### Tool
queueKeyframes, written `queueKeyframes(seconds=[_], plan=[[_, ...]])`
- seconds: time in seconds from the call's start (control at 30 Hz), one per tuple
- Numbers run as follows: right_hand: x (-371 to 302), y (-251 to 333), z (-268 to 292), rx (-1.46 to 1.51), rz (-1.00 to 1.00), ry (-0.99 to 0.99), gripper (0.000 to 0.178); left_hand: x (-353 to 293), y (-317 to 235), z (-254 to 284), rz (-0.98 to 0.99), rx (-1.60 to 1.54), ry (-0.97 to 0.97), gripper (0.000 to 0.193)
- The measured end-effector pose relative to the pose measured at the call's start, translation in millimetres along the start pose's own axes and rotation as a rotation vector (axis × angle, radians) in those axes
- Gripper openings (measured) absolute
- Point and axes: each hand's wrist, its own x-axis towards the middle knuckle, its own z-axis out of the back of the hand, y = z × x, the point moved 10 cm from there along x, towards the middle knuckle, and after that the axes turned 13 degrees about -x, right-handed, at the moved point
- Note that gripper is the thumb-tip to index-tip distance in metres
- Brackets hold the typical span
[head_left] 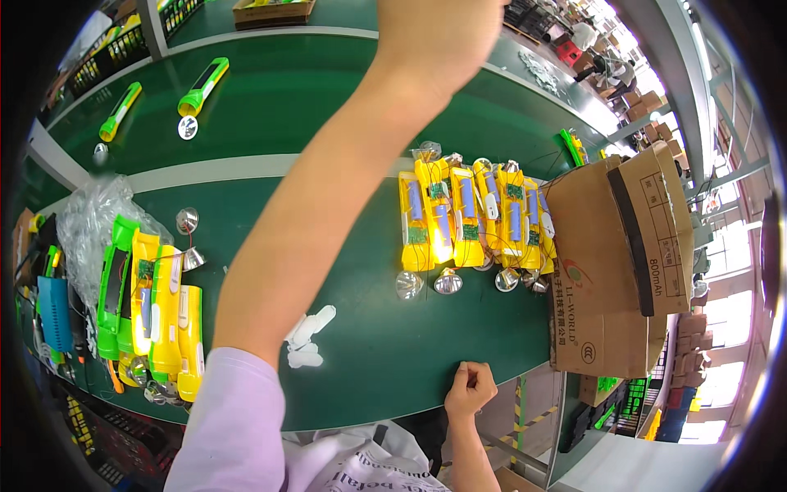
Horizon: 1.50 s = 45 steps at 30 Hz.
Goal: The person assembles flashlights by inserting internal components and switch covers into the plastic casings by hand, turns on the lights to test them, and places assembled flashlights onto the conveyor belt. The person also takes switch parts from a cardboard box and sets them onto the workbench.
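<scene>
My left arm stretches up across the table, and my left hand (443, 41) runs out of the picture at the top. Its fingers are out of sight. My right hand (470, 389) rests by the near table edge, curled into a loose fist with nothing visible in it. Right of centre, yellow flashlight housings (469, 217) lie open side by side, showing blue battery cells and green circuit boards. Round silver reflectors (448, 281) hang from them on thin wires. Small white plastic pieces (305, 336) lie near my left forearm.
More yellow and green flashlight bodies (164, 320) are grouped at the left, beside a crumpled clear plastic bag (98, 238). A cardboard box (602, 271) stands at the right end of the table (385, 353). Two green-yellow flashlights (203, 86) lie on the strip beyond. People work far off.
</scene>
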Motion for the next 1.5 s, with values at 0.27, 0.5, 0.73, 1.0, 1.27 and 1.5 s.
queueKeyframes(seconds=[0.27,0.5,0.73,1.0,1.27,1.5], plan=[[2.9,1.0,-3.4,-0.011,-0.048,0.010,0.008,-76.0,-85.7,-57.1,-0.027,-0.023,0.257,0.016],[-10.5,21.6,16.5,-0.129,0.255,-0.233,0.007,-260.9,0.5,-104.3,0.217,0.246,0.569,0.016],[-9.6,-13.4,5.2,0.055,-0.040,-0.040,0.010,-577.5,-49.6,-98.8,-0.392,-0.013,1.278,0.016],[-10.1,-4.8,-3.9,0.066,0.064,0.017,0.008,-569.4,-40.0,-76.3,-0.349,-0.098,1.192,0.023],[-0.9,73.7,-31.7,-0.330,0.280,0.404,0.037,-549.6,-51.4,-75.0,-0.539,0.051,1.116,0.035],[-41.7,180.7,-111.7,-0.392,0.797,0.706,0.091,-544.3,-39.5,-66.2,-0.571,0.311,1.062,0.040]])
